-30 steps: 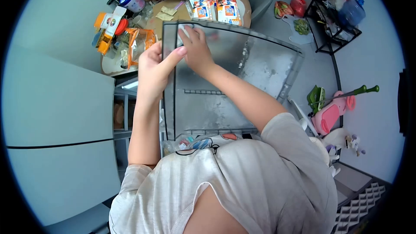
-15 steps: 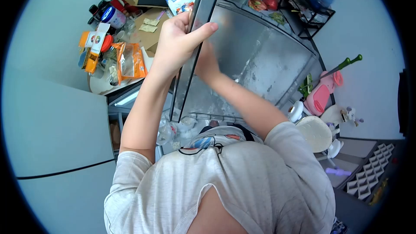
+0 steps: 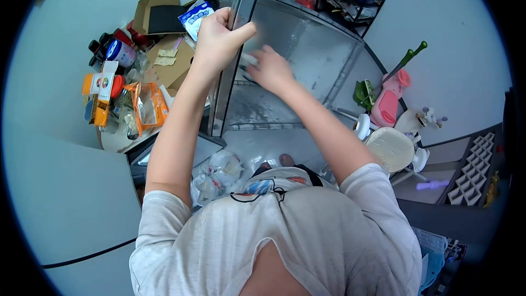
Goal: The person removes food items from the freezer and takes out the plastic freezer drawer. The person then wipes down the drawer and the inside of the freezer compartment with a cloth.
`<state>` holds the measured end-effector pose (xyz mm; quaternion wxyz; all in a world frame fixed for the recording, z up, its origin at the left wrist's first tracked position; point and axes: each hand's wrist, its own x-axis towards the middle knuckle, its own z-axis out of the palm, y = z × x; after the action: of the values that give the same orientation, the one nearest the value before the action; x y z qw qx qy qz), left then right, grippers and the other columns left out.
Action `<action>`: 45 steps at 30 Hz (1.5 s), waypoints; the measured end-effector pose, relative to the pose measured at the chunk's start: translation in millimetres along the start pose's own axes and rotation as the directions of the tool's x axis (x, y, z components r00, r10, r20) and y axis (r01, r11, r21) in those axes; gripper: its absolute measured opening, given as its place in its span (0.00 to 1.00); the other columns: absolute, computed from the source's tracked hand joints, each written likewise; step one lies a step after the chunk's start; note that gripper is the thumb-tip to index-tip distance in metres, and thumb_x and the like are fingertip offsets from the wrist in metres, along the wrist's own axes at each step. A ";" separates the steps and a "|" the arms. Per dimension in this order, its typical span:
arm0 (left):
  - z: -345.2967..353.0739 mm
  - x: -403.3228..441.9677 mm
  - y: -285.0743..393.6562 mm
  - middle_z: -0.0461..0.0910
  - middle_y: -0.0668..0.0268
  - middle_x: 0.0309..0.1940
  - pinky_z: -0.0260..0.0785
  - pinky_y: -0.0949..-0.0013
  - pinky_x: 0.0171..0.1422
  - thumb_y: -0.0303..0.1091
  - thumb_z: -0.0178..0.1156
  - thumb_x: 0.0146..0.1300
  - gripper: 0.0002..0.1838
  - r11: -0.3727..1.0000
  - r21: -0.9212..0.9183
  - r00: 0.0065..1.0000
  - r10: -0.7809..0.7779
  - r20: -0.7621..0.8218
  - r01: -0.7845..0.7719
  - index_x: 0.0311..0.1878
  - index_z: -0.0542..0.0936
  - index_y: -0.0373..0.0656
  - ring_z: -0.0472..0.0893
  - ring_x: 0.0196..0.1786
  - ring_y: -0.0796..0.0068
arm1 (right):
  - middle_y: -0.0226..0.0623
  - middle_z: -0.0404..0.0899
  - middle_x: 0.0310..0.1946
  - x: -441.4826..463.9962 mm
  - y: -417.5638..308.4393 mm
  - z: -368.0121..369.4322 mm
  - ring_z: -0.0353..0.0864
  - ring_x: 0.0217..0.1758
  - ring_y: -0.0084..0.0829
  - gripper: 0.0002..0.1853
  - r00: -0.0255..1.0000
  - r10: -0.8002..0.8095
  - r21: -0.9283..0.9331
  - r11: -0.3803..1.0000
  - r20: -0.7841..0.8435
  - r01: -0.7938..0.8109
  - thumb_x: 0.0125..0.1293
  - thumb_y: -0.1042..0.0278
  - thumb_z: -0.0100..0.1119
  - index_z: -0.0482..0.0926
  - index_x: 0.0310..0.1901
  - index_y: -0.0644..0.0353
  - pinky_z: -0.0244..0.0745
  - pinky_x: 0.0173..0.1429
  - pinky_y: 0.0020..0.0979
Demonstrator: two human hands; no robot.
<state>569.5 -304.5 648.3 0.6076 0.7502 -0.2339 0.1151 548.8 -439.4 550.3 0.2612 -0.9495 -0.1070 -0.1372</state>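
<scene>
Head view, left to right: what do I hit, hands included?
Red lid → orange packet → left hand → right hand → pink plastic container → purple object → white lattice.

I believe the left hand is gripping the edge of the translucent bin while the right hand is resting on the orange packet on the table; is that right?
Not quite: the head view shows the right hand inside the translucent bin, well away from the orange packet. The left hand is indeed gripping the bin's edge.
</scene>
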 end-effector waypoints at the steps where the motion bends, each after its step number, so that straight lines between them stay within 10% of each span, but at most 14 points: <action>1: 0.8 3.2 2.4 0.67 0.76 0.17 0.55 0.78 0.25 0.34 0.64 0.48 0.13 1.000 0.004 1.000 0.021 0.007 -0.021 0.22 0.69 0.41 0.62 0.22 0.88 | 0.41 0.77 0.42 5.1 -9.5 6.5 0.81 0.45 0.40 0.16 0.986 -0.070 0.176 0.980 -0.153 0.097 0.59 0.65 0.56 0.79 0.50 0.48 0.77 0.46 0.42; 4: -5.8 9.2 27.2 0.67 0.76 0.17 0.55 0.78 0.25 0.34 0.64 0.47 0.12 0.993 0.097 0.995 0.052 0.081 -0.060 0.22 0.70 0.40 0.62 0.23 0.88 | 0.44 0.75 0.44 14.8 0.7 63.1 0.80 0.46 0.43 0.18 0.861 -0.508 -0.124 0.853 0.020 0.507 0.60 0.63 0.55 0.77 0.53 0.46 0.75 0.48 0.44; 8: -22.6 12.8 53.1 0.67 0.75 0.17 0.56 0.77 0.26 0.35 0.63 0.46 0.11 0.986 0.144 0.995 0.079 0.063 -0.087 0.22 0.71 0.39 0.63 0.23 0.87 | 0.47 0.76 0.43 8.4 1.8 6.1 0.79 0.47 0.46 0.14 0.967 0.068 -0.270 0.963 0.246 0.001 0.56 0.62 0.58 0.82 0.43 0.55 0.75 0.50 0.44; 11: -26.0 23.9 55.9 0.63 0.74 0.15 0.55 0.74 0.24 0.35 0.62 0.44 0.15 0.976 0.175 0.988 0.113 0.103 -0.130 0.19 0.66 0.39 0.60 0.22 0.85 | 0.48 0.76 0.41 -4.3 -7.7 -47.4 0.78 0.48 0.48 0.13 0.971 -0.047 0.104 0.992 -0.236 0.073 0.54 0.64 0.58 0.83 0.39 0.59 0.75 0.52 0.43; 14: -23.5 21.9 57.7 0.60 0.73 0.14 0.55 0.72 0.24 0.35 0.62 0.43 0.18 0.956 0.235 0.981 0.147 0.126 -0.173 0.18 0.62 0.39 0.59 0.22 0.83 | 0.49 0.76 0.38 -0.1 28.0 -17.6 0.78 0.46 0.48 0.14 0.969 -0.144 -0.061 0.985 0.201 0.159 0.52 0.63 0.59 0.82 0.40 0.59 0.74 0.51 0.43; 19: -18.4 30.1 58.6 0.61 0.72 0.15 0.55 0.73 0.25 0.34 0.62 0.43 0.15 0.947 0.273 0.984 0.149 0.096 -0.170 0.21 0.65 0.38 0.60 0.22 0.83 | 0.43 0.70 0.41 17.7 27.0 -59.8 0.71 0.45 0.46 0.18 0.742 -0.125 -0.017 0.988 -0.659 0.152 0.51 0.73 0.62 0.79 0.46 0.54 0.74 0.49 0.43; 23: -8.9 37.9 55.1 0.68 0.75 0.19 0.58 0.79 0.28 0.31 0.60 0.46 0.09 0.940 0.300 0.986 0.150 0.073 -0.165 0.26 0.73 0.36 0.64 0.24 0.87 | 0.37 0.72 0.44 33.2 49.0 -79.4 0.72 0.46 0.41 0.15 0.734 -0.339 -0.395 0.913 -0.589 0.105 0.46 0.76 0.64 0.81 0.40 0.53 0.75 0.47 0.38; 34: 48.3 92.1 17.8 0.67 0.77 0.18 0.55 0.79 0.26 0.28 0.61 0.46 0.08 0.982 0.135 0.988 0.121 0.092 -0.133 0.24 0.71 0.38 0.62 0.24 0.89 | 0.42 0.73 0.49 12.4 123.1 -114.5 0.69 0.56 0.45 0.22 0.769 -0.274 -0.375 0.926 -0.577 0.048 0.47 0.80 0.58 0.77 0.48 0.62 0.71 0.55 0.39; 40: 127.2 127.6 9.0 0.64 0.74 0.16 0.55 0.76 0.25 0.30 0.61 0.45 0.12 0.963 0.161 0.976 0.212 0.041 -0.216 0.21 0.66 0.38 0.61 0.23 0.86 | 0.47 0.72 0.51 116.2 240.8 -70.2 0.67 0.59 0.46 0.22 0.812 -0.191 -0.769 0.493 -0.551 -0.406 0.54 0.73 0.52 0.74 0.52 0.71 0.63 0.63 0.39; 42: 155.4 143.9 1.6 0.64 0.60 0.12 0.62 0.68 0.25 0.30 0.62 0.44 0.16 0.965 0.170 0.980 0.201 0.007 -0.199 0.19 0.64 0.36 0.64 0.19 0.78 | 0.47 0.72 0.54 133.7 270.0 -74.0 0.68 0.57 0.44 0.25 0.951 -0.022 -0.705 0.676 -0.310 -0.214 0.55 0.68 0.53 0.74 0.55 0.68 0.62 0.63 0.40; 44: 180.0 164.2 -7.6 0.64 0.73 0.15 0.55 0.76 0.25 0.30 0.61 0.45 0.13 0.981 0.110 0.988 0.156 0.016 -0.157 0.21 0.65 0.38 0.61 0.23 0.86 | 0.46 0.72 0.56 142.6 284.3 -105.1 0.68 0.57 0.43 0.26 0.998 0.058 -0.516 0.855 -0.021 -0.061 0.56 0.66 0.52 0.73 0.57 0.66 0.60 0.64 0.41; 45: 192.9 178.5 -7.7 0.64 0.73 0.15 0.55 0.76 0.25 0.30 0.61 0.45 0.13 0.980 0.117 0.987 0.157 0.019 -0.159 0.21 0.66 0.38 0.61 0.23 0.86 | 0.46 0.72 0.56 154.2 300.4 -120.9 0.68 0.57 0.43 0.25 0.978 0.025 -0.561 0.816 -0.205 -0.138 0.56 0.66 0.53 0.73 0.56 0.66 0.60 0.64 0.41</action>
<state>706.0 -527.3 678.0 0.5500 0.7644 -0.2886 0.1728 751.6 -735.2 558.8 -0.0214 -0.9704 0.0052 -0.2406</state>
